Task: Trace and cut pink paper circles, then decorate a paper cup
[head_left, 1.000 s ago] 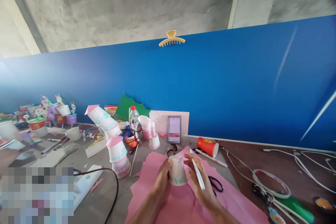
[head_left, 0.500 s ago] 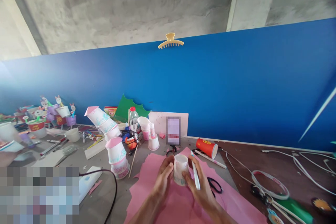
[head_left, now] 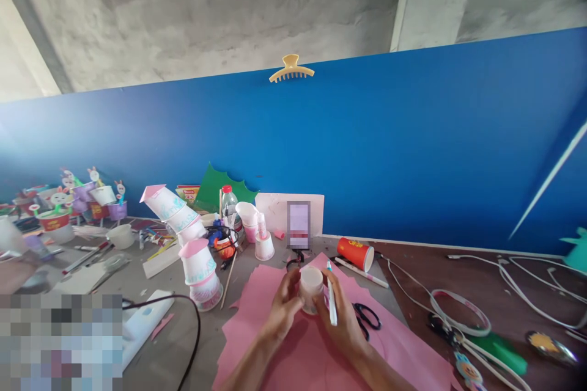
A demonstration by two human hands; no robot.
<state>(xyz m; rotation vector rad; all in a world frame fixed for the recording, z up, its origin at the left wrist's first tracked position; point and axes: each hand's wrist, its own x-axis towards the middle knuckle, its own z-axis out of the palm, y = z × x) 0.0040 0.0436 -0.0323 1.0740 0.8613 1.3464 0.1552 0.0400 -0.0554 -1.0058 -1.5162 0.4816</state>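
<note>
A white paper cup is held between my two hands above a pink sheet of paper, its round end turned up toward me. My left hand curls around the cup's left side. On the other side, my right hand grips the cup and also keeps a white marker with a blue tip between its fingers. Black-handled scissors lie on the pink paper, right of my right hand. The cup's lower part is partly hidden by my fingers.
Stacked decorated cups stand to the left. A red paper cup lies on its side beyond my right hand, beside another marker. White cables spread on the right. A black cord loops at front left.
The cup has tipped so its round end faces me more, and both hands have shifted with it. The whole view has swung slightly to the right.
</note>
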